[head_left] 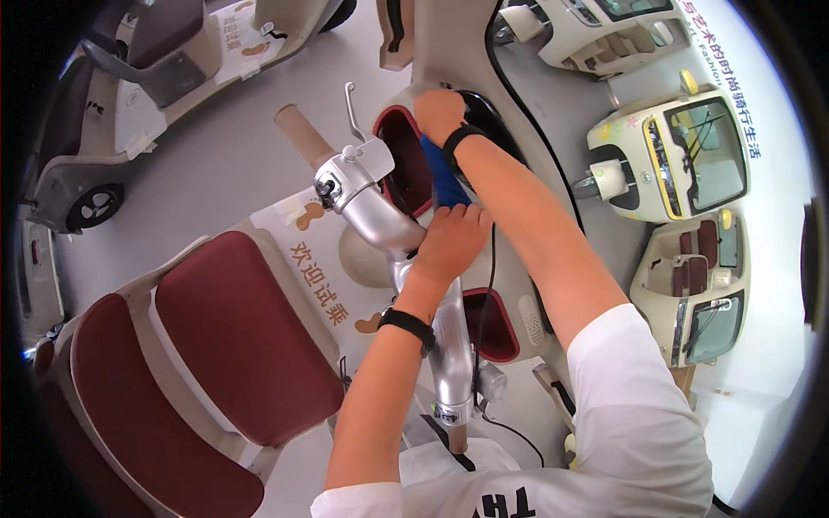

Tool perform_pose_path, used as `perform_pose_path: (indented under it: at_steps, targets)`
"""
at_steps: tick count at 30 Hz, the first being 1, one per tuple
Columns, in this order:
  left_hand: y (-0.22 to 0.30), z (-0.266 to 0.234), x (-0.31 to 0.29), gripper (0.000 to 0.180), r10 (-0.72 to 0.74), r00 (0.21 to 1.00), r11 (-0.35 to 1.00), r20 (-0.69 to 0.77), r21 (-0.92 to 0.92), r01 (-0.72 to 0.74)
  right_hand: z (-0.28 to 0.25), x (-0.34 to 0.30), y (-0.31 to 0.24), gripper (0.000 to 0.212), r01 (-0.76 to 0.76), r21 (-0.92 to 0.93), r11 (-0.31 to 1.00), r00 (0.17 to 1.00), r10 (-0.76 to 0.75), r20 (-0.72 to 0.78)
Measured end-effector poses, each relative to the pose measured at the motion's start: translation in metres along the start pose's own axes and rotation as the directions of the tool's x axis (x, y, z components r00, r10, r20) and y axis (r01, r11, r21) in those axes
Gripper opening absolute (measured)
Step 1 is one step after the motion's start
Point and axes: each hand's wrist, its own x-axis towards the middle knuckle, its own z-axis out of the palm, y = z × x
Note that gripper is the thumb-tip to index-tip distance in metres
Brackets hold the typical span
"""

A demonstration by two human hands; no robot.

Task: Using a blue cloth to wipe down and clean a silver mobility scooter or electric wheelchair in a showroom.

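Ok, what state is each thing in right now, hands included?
Blue cloth: bunched, between the two hands
Left hand: fingers curled at the cloth's near end; grip unclear
Right hand: at its far end, fingers mostly hidden
Brake lever: not held
Tan grip: not held
Upper maroon bin: open
Lower maroon bin: open

White T-shirt (648, 432), loose short sleeves (606, 352), bold black lettering (522, 502) on the front. Left-wrist band (408, 326): black. Right-wrist band (458, 142): black too. Forearms (370, 406) bare.
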Motion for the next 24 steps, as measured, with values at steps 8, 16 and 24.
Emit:
perform_pose_path:
  at_steps: [8,16,24]
  targets:
    - [-0.005,-0.001,-0.003,0.011,0.030,1.000,0.996,-0.004,-0.086,-0.030,-0.012,-0.025,0.027,0.026,-0.127,0.250,0.960,0.977,0.164,-0.134]
    - [-0.001,0.002,0.000,0.008,0.022,0.999,0.995,0.034,-0.101,-0.019,0.000,-0.055,0.027,0.027,-0.175,0.290,0.941,0.981,0.192,-0.033]
    - [-0.004,0.003,0.000,0.007,0.011,0.999,0.994,0.036,-0.108,-0.007,-0.003,-0.049,0.023,0.036,-0.165,0.356,0.920,0.971,0.214,-0.103]
